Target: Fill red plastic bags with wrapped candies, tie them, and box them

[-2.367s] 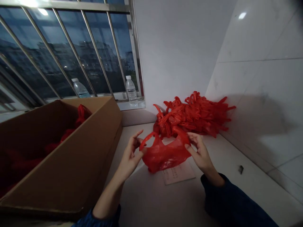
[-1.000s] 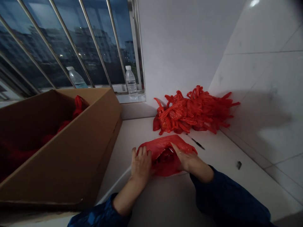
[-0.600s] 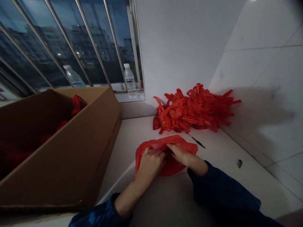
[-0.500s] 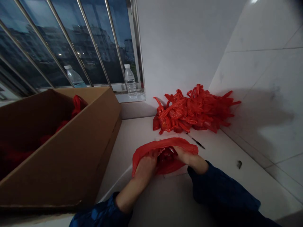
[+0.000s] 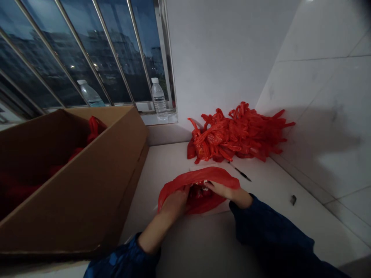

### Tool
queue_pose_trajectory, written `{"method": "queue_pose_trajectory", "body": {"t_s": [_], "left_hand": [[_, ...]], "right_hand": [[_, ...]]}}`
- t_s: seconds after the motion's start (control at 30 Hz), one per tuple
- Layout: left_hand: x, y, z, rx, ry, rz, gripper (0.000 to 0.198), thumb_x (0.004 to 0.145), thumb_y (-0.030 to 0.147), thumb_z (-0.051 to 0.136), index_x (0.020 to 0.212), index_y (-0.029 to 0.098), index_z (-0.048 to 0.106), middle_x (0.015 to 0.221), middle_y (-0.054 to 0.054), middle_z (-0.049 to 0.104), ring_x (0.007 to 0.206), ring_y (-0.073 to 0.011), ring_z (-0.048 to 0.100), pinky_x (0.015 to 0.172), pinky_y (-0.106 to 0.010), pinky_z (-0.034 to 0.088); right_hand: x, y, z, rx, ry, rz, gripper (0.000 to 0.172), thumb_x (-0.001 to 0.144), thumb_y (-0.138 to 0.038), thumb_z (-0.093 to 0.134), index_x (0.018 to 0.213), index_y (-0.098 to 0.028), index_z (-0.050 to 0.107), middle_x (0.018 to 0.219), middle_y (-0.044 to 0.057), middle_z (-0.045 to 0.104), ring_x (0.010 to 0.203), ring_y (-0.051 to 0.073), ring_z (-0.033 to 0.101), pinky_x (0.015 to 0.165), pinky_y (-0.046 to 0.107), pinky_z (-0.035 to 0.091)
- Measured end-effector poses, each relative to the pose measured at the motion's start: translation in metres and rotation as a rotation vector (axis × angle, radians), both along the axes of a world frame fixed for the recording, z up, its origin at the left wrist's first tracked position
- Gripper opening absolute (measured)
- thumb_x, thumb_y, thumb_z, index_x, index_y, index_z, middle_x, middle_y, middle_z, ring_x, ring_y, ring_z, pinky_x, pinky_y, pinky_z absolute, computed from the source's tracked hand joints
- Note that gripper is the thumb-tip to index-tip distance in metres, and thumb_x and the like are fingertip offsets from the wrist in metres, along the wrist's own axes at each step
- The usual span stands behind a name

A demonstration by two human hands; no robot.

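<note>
A red plastic bag [image 5: 199,176] lies flattened on the white counter [image 5: 179,162], its mouth spread wide. My left hand [image 5: 175,204] presses into the near left of the bag, with its fingers tucked under the red film. My right hand [image 5: 222,189] reaches in from the right, its fingertips meeting the crumpled middle of the bag. A sheet of paper [image 5: 220,209] shows only as a thin strip beneath the bag. Beyond my hands lies a heap of several red plastic bags [image 5: 232,135], and a black pen [image 5: 240,173] sits close to my right hand.
A large cardboard box [image 5: 87,185] with red bags inside [image 5: 93,129] stands to the left of the counter. Tiled wall [image 5: 319,96] rises at right. Two water bottles [image 5: 159,99] [image 5: 90,94] stand on the sill of a barred window [image 5: 87,50].
The bag has gone from being held up by its handles to lying on the counter. My hands have moved together into it, and its left edge has spread further left.
</note>
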State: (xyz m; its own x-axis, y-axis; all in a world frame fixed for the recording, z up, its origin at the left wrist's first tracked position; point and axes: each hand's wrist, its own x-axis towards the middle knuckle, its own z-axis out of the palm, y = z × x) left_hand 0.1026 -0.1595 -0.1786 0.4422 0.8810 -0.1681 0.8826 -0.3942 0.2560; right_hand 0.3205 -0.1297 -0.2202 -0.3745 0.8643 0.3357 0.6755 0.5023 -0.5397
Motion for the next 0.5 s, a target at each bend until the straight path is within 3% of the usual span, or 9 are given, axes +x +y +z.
{"method": "queue_pose_trajectory", "body": {"t_s": [0.1, 0.23, 0.33, 0.5], "left_hand": [[-0.004, 0.001, 0.007, 0.014, -0.095, -0.027, 0.049, 0.085, 0.032, 0.066, 0.129, 0.014, 0.054, 0.111, -0.015, 0.071, 0.097, -0.0295, 0.070, 0.078, -0.035, 0.052], [-0.001, 0.000, 0.024, 0.088, -0.445, -0.039, 0.041, 0.092, 0.050, 0.055, 0.115, 0.016, 0.060, 0.095, -0.008, 0.073, 0.084, -0.0231, 0.069, 0.073, -0.030, 0.048], [0.001, 0.001, 0.031, 0.049, -0.693, 0.010, 0.032, 0.096, 0.047, 0.048, 0.097, 0.018, 0.063, 0.082, -0.001, 0.070, 0.074, -0.0161, 0.065, 0.070, -0.025, 0.046], [-0.002, 0.005, 0.029, -0.053, -0.899, 0.076, 0.032, 0.093, 0.045, 0.053, 0.077, 0.017, 0.057, 0.067, 0.003, 0.060, 0.062, -0.0118, 0.054, 0.063, -0.022, 0.042]], "right_hand": [[0.007, 0.001, 0.028, -0.144, 0.008, 0.075, 0.034, 0.100, -0.035, 0.042, 0.118, -0.022, 0.067, 0.120, 0.006, 0.071, 0.112, 0.021, 0.066, 0.102, 0.039, 0.050], [0.013, -0.005, 0.064, -0.354, 0.152, 0.277, 0.035, 0.100, -0.034, 0.044, 0.129, -0.021, 0.059, 0.132, 0.006, 0.064, 0.123, 0.019, 0.059, 0.109, 0.039, 0.044], [0.016, -0.010, 0.075, -0.380, 0.202, 0.310, 0.032, 0.100, -0.033, 0.046, 0.126, -0.021, 0.059, 0.129, 0.006, 0.065, 0.122, 0.018, 0.058, 0.109, 0.039, 0.043], [0.020, -0.013, 0.082, -0.361, 0.196, 0.304, 0.030, 0.101, -0.032, 0.046, 0.127, -0.024, 0.060, 0.130, 0.004, 0.064, 0.122, 0.017, 0.058, 0.108, 0.037, 0.043]]}}
